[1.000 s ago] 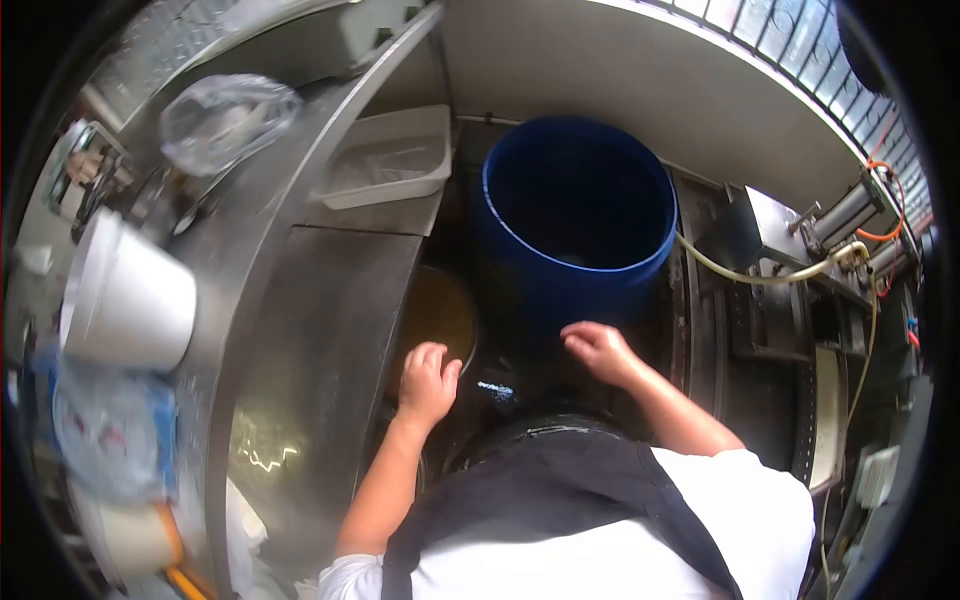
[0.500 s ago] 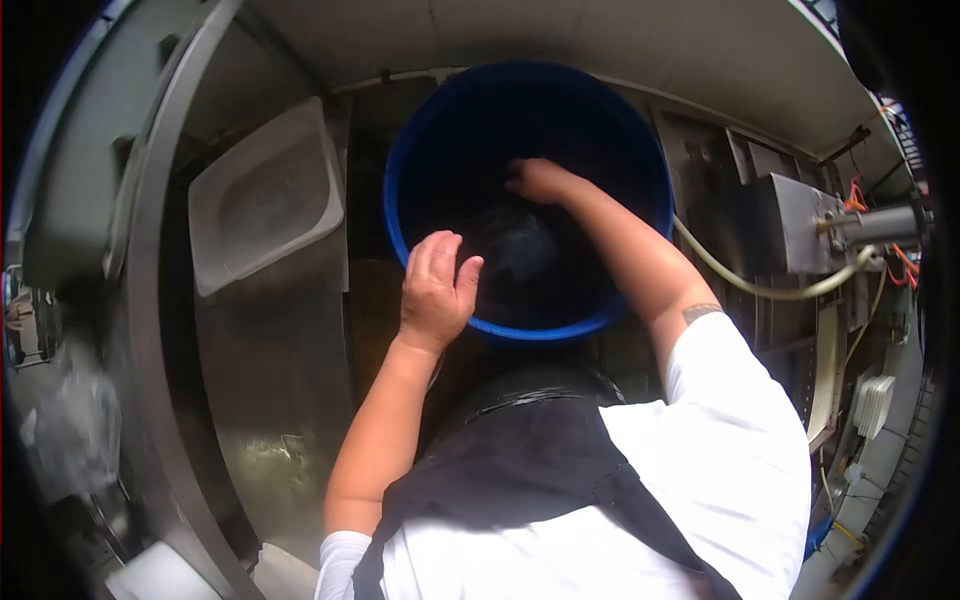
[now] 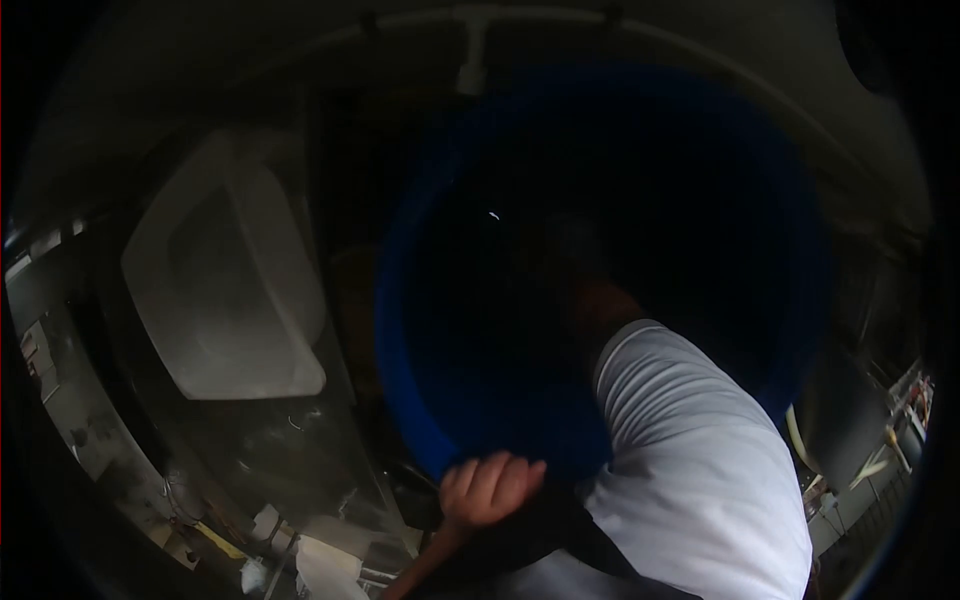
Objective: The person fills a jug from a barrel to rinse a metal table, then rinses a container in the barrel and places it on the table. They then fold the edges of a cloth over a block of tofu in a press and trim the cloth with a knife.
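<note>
A large blue barrel (image 3: 395,350) fills the middle of the view, its inside almost black. My left hand (image 3: 490,490) is closed over the near rim of the barrel, fingers curled over the edge. Deep in the barrel reaches my right arm (image 3: 605,305), sleeve and all. The right hand itself is lost in the dark, so its fingers and anything in them cannot be made out. A small bright glint shows inside, left of the arm.
To the left, a white plastic tub (image 3: 220,290) stands tilted on a metal surface (image 3: 270,440). A white pipe (image 3: 475,50) runs along the wall behind the barrel. At the right hangs a pale hose (image 3: 797,435).
My body has leaned forward and the view has darkened. My right arm has gone much deeper into the barrel. My left hand, formerly open beside the rim, has closed on it.
</note>
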Action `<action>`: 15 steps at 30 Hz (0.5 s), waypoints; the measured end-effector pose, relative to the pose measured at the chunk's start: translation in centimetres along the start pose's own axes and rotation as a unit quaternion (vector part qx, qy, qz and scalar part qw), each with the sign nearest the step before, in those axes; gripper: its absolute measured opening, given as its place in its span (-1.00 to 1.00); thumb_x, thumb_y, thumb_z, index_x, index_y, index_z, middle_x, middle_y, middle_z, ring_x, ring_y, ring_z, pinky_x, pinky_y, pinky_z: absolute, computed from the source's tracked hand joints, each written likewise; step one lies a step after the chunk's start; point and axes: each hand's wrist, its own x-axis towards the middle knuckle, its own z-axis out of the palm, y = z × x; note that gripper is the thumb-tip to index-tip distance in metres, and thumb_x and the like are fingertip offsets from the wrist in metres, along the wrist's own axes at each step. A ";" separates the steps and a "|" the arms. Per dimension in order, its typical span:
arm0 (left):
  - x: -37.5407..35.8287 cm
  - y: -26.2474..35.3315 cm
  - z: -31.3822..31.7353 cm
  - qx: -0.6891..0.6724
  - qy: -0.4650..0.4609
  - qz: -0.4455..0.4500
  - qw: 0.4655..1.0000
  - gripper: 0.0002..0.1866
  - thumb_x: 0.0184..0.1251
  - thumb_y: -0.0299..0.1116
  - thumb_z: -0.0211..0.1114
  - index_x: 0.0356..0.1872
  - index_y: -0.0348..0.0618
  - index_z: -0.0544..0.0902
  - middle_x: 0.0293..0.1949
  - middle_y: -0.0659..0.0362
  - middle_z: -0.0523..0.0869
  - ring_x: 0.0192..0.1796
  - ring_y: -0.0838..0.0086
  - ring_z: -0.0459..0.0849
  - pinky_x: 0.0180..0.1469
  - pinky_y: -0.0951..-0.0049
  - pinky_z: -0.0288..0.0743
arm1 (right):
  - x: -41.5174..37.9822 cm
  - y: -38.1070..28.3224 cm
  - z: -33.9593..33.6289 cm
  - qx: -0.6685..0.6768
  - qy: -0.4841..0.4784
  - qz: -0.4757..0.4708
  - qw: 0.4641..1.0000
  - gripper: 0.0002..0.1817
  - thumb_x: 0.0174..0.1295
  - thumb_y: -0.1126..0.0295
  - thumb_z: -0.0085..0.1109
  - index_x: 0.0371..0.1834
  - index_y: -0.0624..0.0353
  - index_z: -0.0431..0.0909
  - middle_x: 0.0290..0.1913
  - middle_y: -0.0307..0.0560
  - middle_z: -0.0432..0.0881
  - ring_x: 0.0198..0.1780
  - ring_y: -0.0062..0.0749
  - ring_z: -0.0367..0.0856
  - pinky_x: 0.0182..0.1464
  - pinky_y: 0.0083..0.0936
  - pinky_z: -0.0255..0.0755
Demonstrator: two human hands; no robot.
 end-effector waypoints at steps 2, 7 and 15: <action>-0.3 0.1 0.1 0.016 -0.019 -0.004 1.000 -0.75 0.34 0.00 0.54 -0.32 0.15 0.70 -0.37 0.36 0.72 -0.45 0.56 0.62 -0.42 0.53 0.39 | 0.6 -0.2 2.0 -0.002 -0.009 -0.008 1.000 -0.57 0.38 0.05 0.30 0.12 0.11 0.81 0.15 0.16 0.81 0.19 0.12 0.77 0.28 0.02 0.60; 0.6 1.0 -0.9 -0.002 -0.072 -0.051 0.996 -0.80 0.37 -0.17 0.50 -0.35 0.01 0.70 -0.40 0.24 0.72 -0.46 0.39 0.66 -0.39 0.39 0.47 | -3.0 -0.8 3.6 -0.001 -0.047 -0.044 0.998 -0.55 0.37 0.01 0.29 0.10 0.10 0.82 0.14 0.14 0.82 0.18 0.14 0.78 0.27 0.06 0.60; 1.4 4.3 -1.9 -0.026 -0.022 -0.064 0.997 -0.81 0.37 -0.27 0.47 -0.34 -0.14 0.68 -0.34 0.08 0.74 -0.30 0.06 0.70 -0.22 0.10 0.55 | -14.0 1.6 -3.4 0.061 -0.049 -0.059 0.995 -0.53 0.37 -0.05 0.29 0.07 0.09 0.83 0.12 0.12 0.83 0.16 0.16 0.79 0.26 0.12 0.60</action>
